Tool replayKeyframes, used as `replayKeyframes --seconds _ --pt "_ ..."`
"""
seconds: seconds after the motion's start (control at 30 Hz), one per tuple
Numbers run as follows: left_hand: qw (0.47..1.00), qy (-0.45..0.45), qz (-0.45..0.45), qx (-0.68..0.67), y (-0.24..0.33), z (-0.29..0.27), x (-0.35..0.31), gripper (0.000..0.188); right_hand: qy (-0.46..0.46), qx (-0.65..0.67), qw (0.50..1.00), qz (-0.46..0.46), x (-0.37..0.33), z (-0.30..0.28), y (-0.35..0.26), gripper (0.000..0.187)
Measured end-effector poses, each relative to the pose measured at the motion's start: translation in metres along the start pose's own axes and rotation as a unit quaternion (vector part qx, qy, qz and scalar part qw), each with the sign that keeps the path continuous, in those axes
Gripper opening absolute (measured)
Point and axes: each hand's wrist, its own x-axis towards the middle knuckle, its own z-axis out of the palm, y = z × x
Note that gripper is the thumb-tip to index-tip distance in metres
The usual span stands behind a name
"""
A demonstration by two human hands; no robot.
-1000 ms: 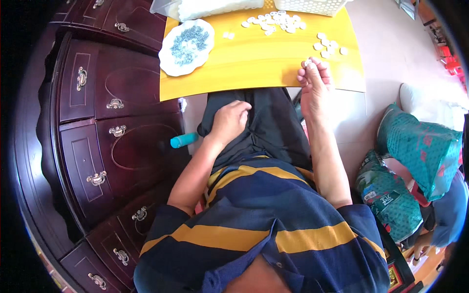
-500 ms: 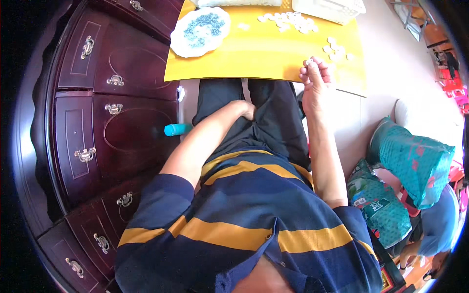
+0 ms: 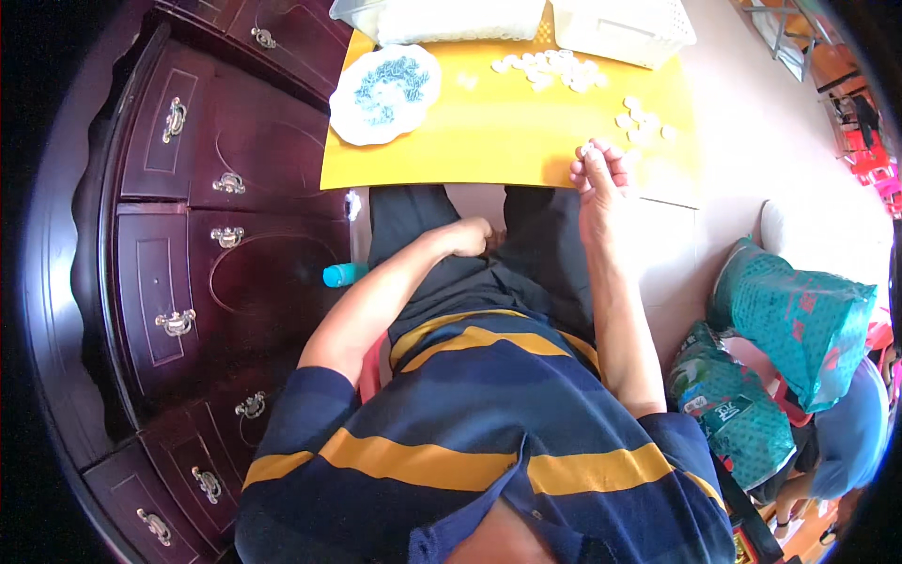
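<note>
My right hand (image 3: pixel 601 174) is raised over the front right part of the yellow tabletop (image 3: pixel 470 155), thumb and fingers pinched on a small white round piece (image 3: pixel 588 148). Beyond it lie several loose white round pieces (image 3: pixel 637 120), and a larger heap of them (image 3: pixel 554 70) spreads farther back. My left hand (image 3: pixel 470 237) rests on my lap over the dark trousers; its fingers are turned down out of sight. A scalloped white plate (image 3: pixel 344 117) with many small grey-blue pieces stands at the table's left.
At the back are a clear tub (image 3: pixel 456 21) of white material and a white basket (image 3: pixel 620 33). Dark wooden drawers (image 3: pixel 272 273) line my left, near a teal cylinder (image 3: pixel 345 274). Green bags (image 3: pixel 789 310) stand on the right, close to another person's blue sleeve (image 3: pixel 853 423).
The table and its contents sit lower in the picture. My left hand has shifted slightly down and stays on my lap. The right hand keeps its pinch on the white piece.
</note>
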Motion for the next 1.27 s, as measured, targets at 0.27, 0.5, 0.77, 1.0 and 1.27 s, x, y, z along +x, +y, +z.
replayKeyframes --seconds 0.27,0.5,0.77,1.0,1.27 --pt "0.935 0.127 -0.005 -0.330 0.034 -0.011 -0.057 0.022 0.011 0.005 0.999 0.034 -0.007 0.009 0.003 0.019" --pt "0.892 0.224 0.145 -0.366 0.093 -0.043 -0.107 0.022 -0.027 -0.024 0.998 0.056 -0.011 0.011 0.001 0.019" --pt "0.859 0.324 0.200 -0.342 0.133 -0.069 -0.115 0.022 -0.066 -0.030 0.996 0.045 -0.017 0.013 -0.001 0.017" --pt "0.842 0.388 0.244 -0.284 0.124 -0.071 -0.107 0.022 -0.085 -0.025 0.994 0.060 -0.021 0.019 -0.001 0.015" --pt "0.837 0.350 0.218 -0.359 0.121 -0.064 -0.103 0.022 -0.086 -0.043 0.993 0.067 -0.019 0.016 0.001 0.017"
